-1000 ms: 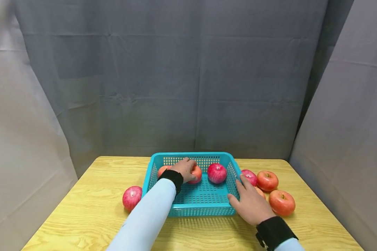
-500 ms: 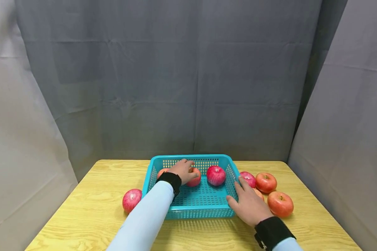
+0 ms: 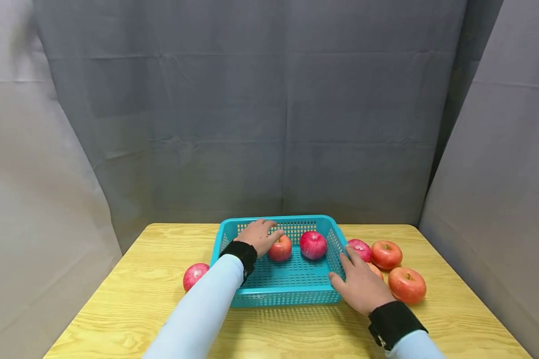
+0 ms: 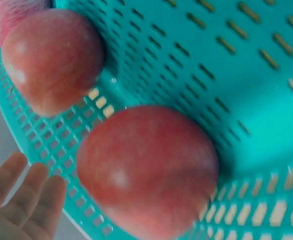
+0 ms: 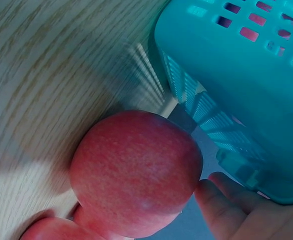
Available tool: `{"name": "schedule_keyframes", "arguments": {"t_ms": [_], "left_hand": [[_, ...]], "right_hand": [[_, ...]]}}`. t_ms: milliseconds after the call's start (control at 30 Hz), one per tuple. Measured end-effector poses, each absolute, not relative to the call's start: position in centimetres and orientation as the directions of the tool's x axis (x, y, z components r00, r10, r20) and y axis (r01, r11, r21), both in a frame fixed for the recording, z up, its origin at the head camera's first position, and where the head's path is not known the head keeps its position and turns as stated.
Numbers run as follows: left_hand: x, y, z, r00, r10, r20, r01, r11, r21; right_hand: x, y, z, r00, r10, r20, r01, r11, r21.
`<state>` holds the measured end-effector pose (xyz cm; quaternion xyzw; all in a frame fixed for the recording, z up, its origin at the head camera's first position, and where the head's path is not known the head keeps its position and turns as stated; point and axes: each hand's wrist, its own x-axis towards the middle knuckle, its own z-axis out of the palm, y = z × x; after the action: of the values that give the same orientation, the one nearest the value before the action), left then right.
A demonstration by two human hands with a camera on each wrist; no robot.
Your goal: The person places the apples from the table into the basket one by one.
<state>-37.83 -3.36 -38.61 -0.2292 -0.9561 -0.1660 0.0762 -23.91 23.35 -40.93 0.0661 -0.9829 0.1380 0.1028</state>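
L hand [image 3: 257,236] is hovering by apple [image 3: 280,249] in bskt [image 3: 287,289]; R hand [image 3: 361,285] is lying at bskt's R side; both w/ fingers extended, gripping nothing

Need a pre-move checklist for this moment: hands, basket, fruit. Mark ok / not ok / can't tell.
1. Left hand not gripping fruit: ok; visible fingers extended, apart from the apples in the left wrist view.
2. Basket upright: ok.
3. Orange-red apple and crimson apple apart inside it: ok; gap visible.
4. Room at basket's front: ok, though the left sleeve hides one corner.
5. Right hand bracing basket: cannot tell; fingertips at the right rim, pressure not visible.
6. Basket's sides free of fruit: not ok; one pink apple left, several apples right.
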Motion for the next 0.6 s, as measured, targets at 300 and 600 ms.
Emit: {"name": "schedule_keyframes", "arguments": {"t_ms": [300, 600], "left_hand": [[-37.5, -5.5, -37.3, -0.894, 0.395, 0.212, 0.439, 0.866, 0.238], [-37.0, -6.9, -36.1, -0.889, 0.424, 0.173, 0.455, 0.861, 0.228]], "right_hand": [[-24.4, 23.4, -40.9, -0.974, -0.090, 0.210, -0.144, 0.954, -0.262], [-24.6, 23.3, -41.0, -0.977, -0.076, 0.198, -0.128, 0.957, -0.261]]}}
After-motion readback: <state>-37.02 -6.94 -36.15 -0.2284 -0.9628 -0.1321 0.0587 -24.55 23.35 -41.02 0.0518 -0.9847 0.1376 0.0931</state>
